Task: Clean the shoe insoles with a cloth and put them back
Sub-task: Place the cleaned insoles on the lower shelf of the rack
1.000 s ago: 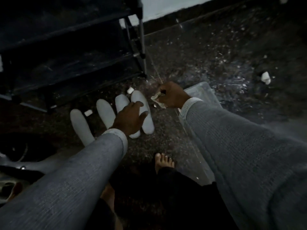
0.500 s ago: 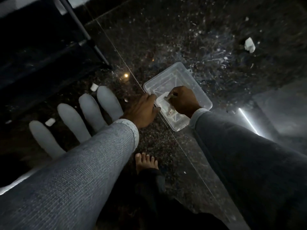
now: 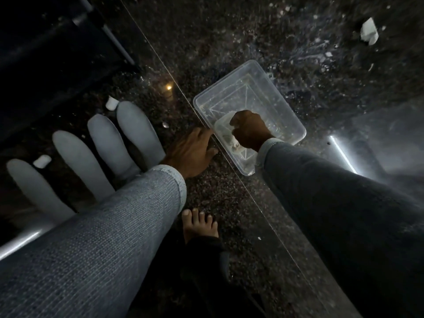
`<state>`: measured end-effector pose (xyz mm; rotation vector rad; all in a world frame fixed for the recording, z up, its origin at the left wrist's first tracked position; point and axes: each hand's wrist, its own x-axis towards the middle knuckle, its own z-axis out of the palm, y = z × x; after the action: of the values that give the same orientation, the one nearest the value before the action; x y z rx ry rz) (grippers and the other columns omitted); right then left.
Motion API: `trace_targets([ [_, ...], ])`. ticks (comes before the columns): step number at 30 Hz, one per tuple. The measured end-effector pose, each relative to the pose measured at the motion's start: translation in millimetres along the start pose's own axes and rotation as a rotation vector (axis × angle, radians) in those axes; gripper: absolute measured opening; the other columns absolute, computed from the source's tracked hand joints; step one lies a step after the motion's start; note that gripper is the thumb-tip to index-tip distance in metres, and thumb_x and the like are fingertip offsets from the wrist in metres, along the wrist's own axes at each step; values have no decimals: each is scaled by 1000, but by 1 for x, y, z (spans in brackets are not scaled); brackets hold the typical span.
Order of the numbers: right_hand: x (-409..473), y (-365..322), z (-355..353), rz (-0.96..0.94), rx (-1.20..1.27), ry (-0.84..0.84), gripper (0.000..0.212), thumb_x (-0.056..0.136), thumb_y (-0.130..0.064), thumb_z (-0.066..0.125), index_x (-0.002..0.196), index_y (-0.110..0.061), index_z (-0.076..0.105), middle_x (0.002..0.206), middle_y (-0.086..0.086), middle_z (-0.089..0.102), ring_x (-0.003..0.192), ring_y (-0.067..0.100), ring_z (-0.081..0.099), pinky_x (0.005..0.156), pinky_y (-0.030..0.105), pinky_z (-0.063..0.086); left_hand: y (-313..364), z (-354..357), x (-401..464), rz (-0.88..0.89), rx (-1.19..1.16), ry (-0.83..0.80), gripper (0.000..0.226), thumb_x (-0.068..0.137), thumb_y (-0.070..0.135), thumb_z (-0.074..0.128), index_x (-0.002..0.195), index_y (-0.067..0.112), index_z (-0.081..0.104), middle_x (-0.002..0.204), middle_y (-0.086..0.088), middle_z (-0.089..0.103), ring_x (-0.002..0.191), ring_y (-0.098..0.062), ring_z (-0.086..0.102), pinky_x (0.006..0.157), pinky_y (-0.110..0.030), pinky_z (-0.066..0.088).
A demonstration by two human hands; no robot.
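- Four pale grey, elongated foam shoe insoles lie side by side on the dark speckled stone floor (image 3: 229,42) at your left: the first insole (image 3: 34,187), the second insole (image 3: 80,166), the third insole (image 3: 107,143) and the fourth insole (image 3: 137,131), their near ends hidden under your left sleeve.
- Two small white scraps sit among them: one scrap (image 3: 42,160) between the first and second insoles, the other scrap (image 3: 112,103) at the tip of the fourth.
- Behind them stands a dark metal shelf rack (image 3: 57,42), mostly lost in shadow.
- Your left hand (image 3: 190,152), in a light grey knitted sleeve (image 3: 114,226), lies on the floor with its fingers (image 3: 206,134) straight and released, their tips touching the near-left edge of the clear rectangular plastic tub.
- Your bare foot (image 3: 199,223) rests on the floor between your two arms.
- The tub (image 3: 243,72) stands on the floor just right of the left hand.
- Your right hand (image 3: 250,130) reaches into the tub, its fingers clenched around a crumpled white cloth (image 3: 226,128); part of the cloth shows beside and under the fist.
- Well apart, at the far right, a larger white crumpled scrap (image 3: 369,33) lies on the floor.
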<state>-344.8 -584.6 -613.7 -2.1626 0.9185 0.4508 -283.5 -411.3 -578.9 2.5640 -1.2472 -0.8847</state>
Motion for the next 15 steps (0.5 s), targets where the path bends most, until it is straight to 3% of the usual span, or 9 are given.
trace_targets([
  [3, 0, -1, 3, 1, -25, 13, 25, 83, -4, 60, 103, -19, 63, 114, 6, 59, 101, 21, 59, 84, 29, 51, -9, 5, -5, -45, -28, -32, 50, 98, 41, 47, 140, 17, 39, 139, -11, 44, 129, -28, 43, 102, -43, 39],
  [7, -7, -7, 1, -21, -52, 21, 18, 85, -7, 60, 96, -21, 62, 108, 0, 59, 89, 13, 57, 66, 17, 45, -26, 4, -16, -136, -123, -37, 48, 98, 41, 46, 140, 17, 39, 142, -9, 43, 130, -27, 42, 103, -43, 39],
  [9, -9, -13, -1, -48, -96, 11, 17, 85, -13, 61, 101, -20, 63, 112, 3, 61, 96, 18, 60, 71, 22, 47, -33, 1, -22, -179, -178, 13, 42, 98, 40, 47, 133, 17, 47, 136, -9, 49, 125, -28, 48, 101, -45, 42],
  [12, -14, -33, -3, -86, -126, -6, 21, 86, -16, 61, 107, -17, 62, 116, 7, 61, 105, 24, 59, 88, 35, 52, -45, -8, -37, -387, -405, 183, 24, 97, 35, 51, 108, 17, 61, 115, -7, 64, 105, -27, 59, 90, -42, 49],
  [15, -19, -61, 4, -130, -164, -43, 21, 88, -16, 56, 108, -14, 63, 113, 10, 61, 102, 27, 60, 88, 38, 53, -68, -13, -62, -622, -542, 286, 22, 96, 31, 49, 100, 16, 64, 107, -8, 67, 100, -29, 61, 86, -43, 52],
])
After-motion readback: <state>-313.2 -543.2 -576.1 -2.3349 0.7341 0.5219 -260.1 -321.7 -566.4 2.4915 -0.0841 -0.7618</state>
